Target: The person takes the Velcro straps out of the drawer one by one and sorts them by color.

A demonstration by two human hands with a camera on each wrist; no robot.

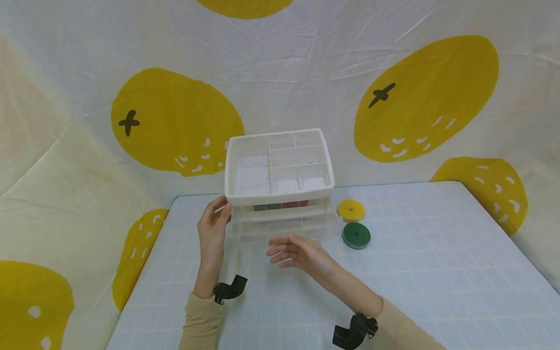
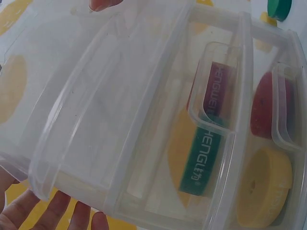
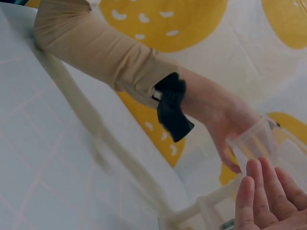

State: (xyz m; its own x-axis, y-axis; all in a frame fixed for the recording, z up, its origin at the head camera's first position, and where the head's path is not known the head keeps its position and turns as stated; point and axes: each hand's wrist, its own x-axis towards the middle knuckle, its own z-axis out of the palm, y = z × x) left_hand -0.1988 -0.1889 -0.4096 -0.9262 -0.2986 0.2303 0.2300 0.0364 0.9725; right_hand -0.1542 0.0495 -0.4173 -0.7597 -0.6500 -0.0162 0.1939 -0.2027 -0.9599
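A clear plastic drawer unit (image 2: 122, 143) with a white compartment tray top (image 1: 280, 199) stands at the table's back. My left hand (image 1: 214, 223) rests against its left side near the top, fingertips along the side wall. In front of the drawers my right hand (image 1: 302, 253) is held with fingers extended and nothing in them; in the right wrist view its fingers (image 3: 271, 191) overlap the unit. Behind the clear fronts show a green box (image 2: 201, 160) and a dark red box (image 2: 220, 88). Another drawer has a yellow disc (image 2: 264, 187) and a red disc (image 2: 264, 105).
On the table right of the unit lie a yellow roll (image 1: 351, 210) and a green roll (image 1: 356, 236). The table (image 1: 428, 272) has a pale checked cover. A white cloth with yellow fruit shapes (image 1: 426, 97) hangs close behind the unit.
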